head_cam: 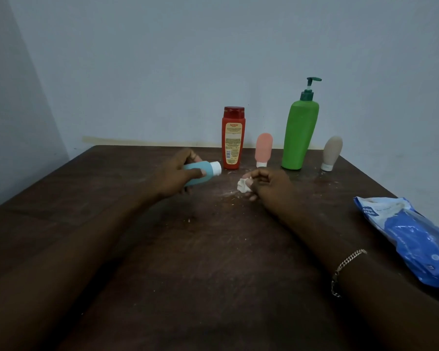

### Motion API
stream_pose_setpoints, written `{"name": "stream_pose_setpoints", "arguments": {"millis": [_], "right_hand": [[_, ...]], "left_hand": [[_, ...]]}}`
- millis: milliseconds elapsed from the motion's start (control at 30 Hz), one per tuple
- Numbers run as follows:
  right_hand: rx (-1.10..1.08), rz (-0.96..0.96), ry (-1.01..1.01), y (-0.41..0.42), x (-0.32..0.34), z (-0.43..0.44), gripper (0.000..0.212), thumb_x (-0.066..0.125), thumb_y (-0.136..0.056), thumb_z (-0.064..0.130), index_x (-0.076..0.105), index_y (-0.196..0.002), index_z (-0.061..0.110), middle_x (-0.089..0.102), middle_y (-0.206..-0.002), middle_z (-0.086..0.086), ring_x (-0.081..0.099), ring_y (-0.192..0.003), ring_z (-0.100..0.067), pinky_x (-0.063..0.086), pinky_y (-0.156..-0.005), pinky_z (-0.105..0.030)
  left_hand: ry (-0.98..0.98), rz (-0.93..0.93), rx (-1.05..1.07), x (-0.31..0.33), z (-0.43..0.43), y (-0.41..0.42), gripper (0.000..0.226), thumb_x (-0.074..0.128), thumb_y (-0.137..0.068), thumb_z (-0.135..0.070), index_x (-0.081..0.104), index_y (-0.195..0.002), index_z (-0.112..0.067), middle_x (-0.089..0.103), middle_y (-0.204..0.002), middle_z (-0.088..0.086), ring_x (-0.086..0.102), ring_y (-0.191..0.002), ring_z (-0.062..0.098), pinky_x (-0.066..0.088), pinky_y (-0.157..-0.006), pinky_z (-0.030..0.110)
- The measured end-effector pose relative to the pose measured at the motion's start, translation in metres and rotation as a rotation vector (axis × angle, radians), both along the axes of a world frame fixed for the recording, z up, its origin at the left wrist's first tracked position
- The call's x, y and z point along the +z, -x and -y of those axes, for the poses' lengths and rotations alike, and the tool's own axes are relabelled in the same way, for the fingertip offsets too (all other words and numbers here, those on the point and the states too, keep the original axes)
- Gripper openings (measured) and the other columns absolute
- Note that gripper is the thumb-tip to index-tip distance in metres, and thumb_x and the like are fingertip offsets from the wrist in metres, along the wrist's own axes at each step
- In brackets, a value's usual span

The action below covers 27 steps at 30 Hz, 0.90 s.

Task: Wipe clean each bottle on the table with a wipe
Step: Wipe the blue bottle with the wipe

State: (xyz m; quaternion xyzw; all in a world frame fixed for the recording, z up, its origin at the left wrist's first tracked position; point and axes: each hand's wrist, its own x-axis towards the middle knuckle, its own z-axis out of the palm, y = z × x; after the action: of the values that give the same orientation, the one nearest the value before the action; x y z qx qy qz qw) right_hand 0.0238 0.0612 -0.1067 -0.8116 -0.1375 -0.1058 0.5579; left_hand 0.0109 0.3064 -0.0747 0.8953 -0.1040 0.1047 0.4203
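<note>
Pale walls stand behind a dark wooden counter (pixel 213 249) with a red plastic bottle (pixel 233 140), pink tube (pixel 263 148), tall green pump bottle (pixel 300 135) and beige tube (pixel 332 152) in a row at the back, and a blue wipe packet (pixel 413 239) on the right. The left hand (pixel 178 173) grips a small light blue bottle (pixel 205 173), tipped sideways. The right hand (pixel 269 183) pinches a scrunched white wipe (pixel 243 185) near its white cap.

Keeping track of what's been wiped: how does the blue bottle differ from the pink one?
The blue bottle is gripped in the left hand, tilted nearly sideways with its cap pointing right. The pink bottle stands untouched, cap down, on the table. The blue bottle is out front, while the pink bottle is in the back row. Both are small, rounded bottles with white caps.
</note>
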Motion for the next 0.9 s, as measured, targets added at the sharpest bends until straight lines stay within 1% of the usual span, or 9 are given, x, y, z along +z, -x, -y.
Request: {"name": "stream_pose_setpoints", "arguments": {"millis": [67, 167, 233, 267, 333, 400, 533, 733, 900], "right_hand": [[-0.034, 0.034, -0.045, -0.002, -0.001, 0.001, 0.013, 0.063, -0.091, 0.005, 0.071, -0.100, 0.010, 0.072, -0.096, -0.002, 0.071, -0.076, -0.013, 0.058, -0.063, -0.022], [-0.089, 0.089, -0.048, -0.008, -0.005, 0.002, 0.017, 0.068, -0.087, 0.007, 0.076, -0.100, 0.015, 0.074, -0.098, 0.005, 0.070, -0.085, -0.007, 0.058, -0.077, -0.025], [-0.084, 0.093, -0.014, -0.011, -0.007, 0.004, 0.025, 0.071, -0.084, 0.007, 0.076, -0.105, 0.019, 0.074, -0.101, 0.008, 0.068, -0.090, -0.004, 0.055, -0.087, -0.028], [-0.077, 0.089, -0.006, -0.011, -0.008, 0.005, 0.027, 0.072, -0.083, 0.007, 0.075, -0.107, 0.020, 0.073, -0.102, 0.009, 0.067, -0.092, -0.004, 0.054, -0.089, -0.028], [-0.064, 0.099, -0.007, -0.010, -0.008, 0.005, 0.026, 0.073, -0.083, 0.008, 0.075, -0.107, 0.020, 0.073, -0.101, 0.010, 0.068, -0.090, -0.004, 0.055, -0.086, -0.026], [-0.053, 0.103, -0.037, -0.011, -0.008, 0.005, 0.025, 0.075, -0.083, 0.010, 0.075, -0.106, 0.019, 0.074, -0.099, 0.007, 0.070, -0.083, -0.006, 0.058, -0.078, -0.025], [-0.041, 0.080, -0.100, -0.016, -0.012, 0.007, 0.028, 0.076, -0.081, 0.006, 0.071, -0.108, 0.010, 0.075, -0.098, -0.001, 0.072, -0.080, -0.010, 0.060, -0.070, -0.025], [-0.025, 0.082, -0.078, -0.021, -0.015, 0.006, 0.027, 0.075, -0.082, 0.008, 0.071, -0.108, 0.011, 0.074, -0.096, 0.005, 0.070, -0.081, -0.004, 0.059, -0.070, -0.022], [-0.024, 0.069, -0.087, -0.022, -0.015, 0.006, 0.027, 0.075, -0.082, 0.008, 0.070, -0.108, 0.010, 0.073, -0.097, 0.002, 0.071, -0.081, -0.006, 0.060, -0.070, -0.024]], "left_hand": [[-0.023, 0.085, 0.068, 0.007, -0.004, -0.006, 0.025, 0.070, -0.092, -0.028, 0.057, -0.109, -0.016, 0.062, -0.105, 0.002, 0.067, -0.070, 0.019, 0.052, -0.052, 0.021], [-0.125, 0.161, 0.142, 0.020, -0.008, -0.022, 0.032, 0.077, -0.086, -0.032, 0.061, -0.107, -0.016, 0.065, -0.103, 0.003, 0.068, -0.072, 0.018, 0.054, -0.059, 0.024], [-0.203, 0.175, 0.164, 0.029, -0.011, -0.038, 0.038, 0.080, -0.083, -0.032, 0.061, -0.110, -0.015, 0.065, -0.108, 0.005, 0.066, -0.080, 0.019, 0.053, -0.066, 0.026], [-0.252, 0.177, 0.173, 0.033, -0.012, -0.045, 0.042, 0.081, -0.081, -0.031, 0.060, -0.113, -0.014, 0.064, -0.111, 0.006, 0.064, -0.087, 0.019, 0.050, -0.071, 0.027], [-0.350, 0.169, 0.187, 0.038, -0.013, -0.061, 0.051, 0.084, -0.078, -0.030, 0.059, -0.120, -0.013, 0.062, -0.118, 0.008, 0.057, -0.097, 0.020, 0.046, -0.077, 0.030], [-0.420, 0.147, 0.193, 0.038, -0.014, -0.075, 0.058, 0.084, -0.077, -0.029, 0.057, -0.125, -0.013, 0.061, -0.125, 0.010, 0.053, -0.101, 0.020, 0.044, -0.080, 0.031], [-0.501, 0.092, 0.185, 0.035, -0.015, -0.096, 0.056, 0.083, -0.079, -0.025, 0.056, -0.126, -0.012, 0.059, -0.128, 0.011, 0.051, -0.101, 0.020, 0.044, -0.081, 0.032], [-0.513, 0.084, 0.203, 0.033, -0.016, -0.113, 0.055, 0.081, -0.082, -0.023, 0.054, -0.128, -0.012, 0.059, -0.130, 0.012, 0.051, -0.103, 0.020, 0.046, -0.084, 0.033], [-0.520, 0.048, 0.208, 0.030, -0.009, -0.120, 0.056, 0.079, -0.084, -0.021, 0.051, -0.132, -0.012, 0.058, -0.133, 0.013, 0.055, -0.111, 0.028, 0.049, -0.092, 0.039]]}}
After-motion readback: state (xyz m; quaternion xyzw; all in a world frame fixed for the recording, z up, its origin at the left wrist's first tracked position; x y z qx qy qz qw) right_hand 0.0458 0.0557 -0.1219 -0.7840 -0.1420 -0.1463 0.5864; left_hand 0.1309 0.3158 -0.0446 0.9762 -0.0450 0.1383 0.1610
